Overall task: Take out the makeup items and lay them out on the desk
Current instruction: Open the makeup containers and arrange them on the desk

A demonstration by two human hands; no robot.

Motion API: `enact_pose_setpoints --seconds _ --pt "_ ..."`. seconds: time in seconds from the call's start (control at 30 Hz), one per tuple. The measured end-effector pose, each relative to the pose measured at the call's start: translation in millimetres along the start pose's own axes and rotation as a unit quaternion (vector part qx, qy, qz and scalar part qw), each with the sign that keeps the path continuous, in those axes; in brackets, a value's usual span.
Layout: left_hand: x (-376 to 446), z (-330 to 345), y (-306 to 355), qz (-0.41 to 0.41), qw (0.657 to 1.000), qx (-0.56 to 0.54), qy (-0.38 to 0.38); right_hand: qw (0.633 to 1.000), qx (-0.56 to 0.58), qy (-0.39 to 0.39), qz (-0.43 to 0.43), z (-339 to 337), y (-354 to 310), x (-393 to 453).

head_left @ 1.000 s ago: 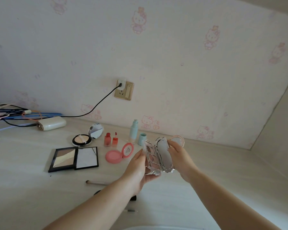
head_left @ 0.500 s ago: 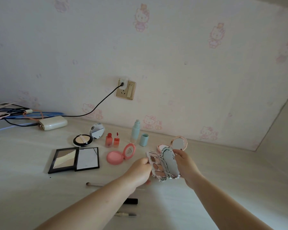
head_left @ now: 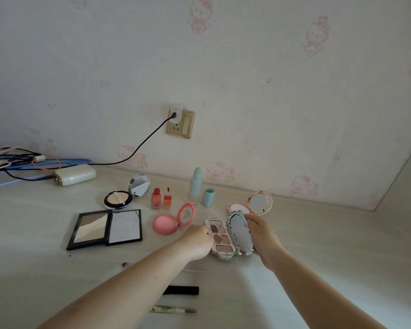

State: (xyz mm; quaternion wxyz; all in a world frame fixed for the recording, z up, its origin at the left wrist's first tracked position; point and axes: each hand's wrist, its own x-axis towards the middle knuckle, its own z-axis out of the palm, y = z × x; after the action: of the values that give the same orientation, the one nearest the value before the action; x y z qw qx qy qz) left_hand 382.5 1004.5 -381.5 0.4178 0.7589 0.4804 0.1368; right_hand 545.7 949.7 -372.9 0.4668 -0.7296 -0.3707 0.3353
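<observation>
The eyeshadow palette (head_left: 221, 238) lies open low over the desk (head_left: 330, 245), its mirrored lid (head_left: 240, 233) standing up on the right. The left hand (head_left: 197, 243) curls its fingers around the palette's left edge, and the right hand (head_left: 262, 236) grips the lid from behind. Just behind them sits a rose-gold compact (head_left: 252, 205), open. To the left a pink blush compact (head_left: 173, 218), two red lip tints (head_left: 161, 198), a pale green bottle (head_left: 195, 185) with its cap (head_left: 208, 197) beside it, a round powder compact (head_left: 126, 193) and a black contour palette (head_left: 105, 227) are laid out. A black tube (head_left: 182, 290) and a pencil (head_left: 173, 310) lie near the front edge.
</observation>
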Motion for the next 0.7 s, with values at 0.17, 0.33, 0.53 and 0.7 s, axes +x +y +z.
enact_pose_setpoints --seconds 0.17,0.33,0.53,0.7 --pt "9.4 -3.8 -1.1 -0.007 0.998 0.065 0.006 1.000 -0.011 -0.004 -0.021 0.2 0.3 5.0" --pt "18.0 -4.9 -8.9 -0.014 0.999 0.052 -0.005 0.999 -0.010 -0.024 -0.047 8.2 7.1 17.0" --pt "13.9 -8.1 -8.6 -0.013 1.000 0.012 -0.011 0.999 -0.002 -0.028 -0.042 8.4 12.5 25.8" --pt "8.8 -8.8 -6.8 -0.018 1.000 -0.011 -0.006 0.999 0.021 0.000 -0.034 8.1 12.1 24.4"
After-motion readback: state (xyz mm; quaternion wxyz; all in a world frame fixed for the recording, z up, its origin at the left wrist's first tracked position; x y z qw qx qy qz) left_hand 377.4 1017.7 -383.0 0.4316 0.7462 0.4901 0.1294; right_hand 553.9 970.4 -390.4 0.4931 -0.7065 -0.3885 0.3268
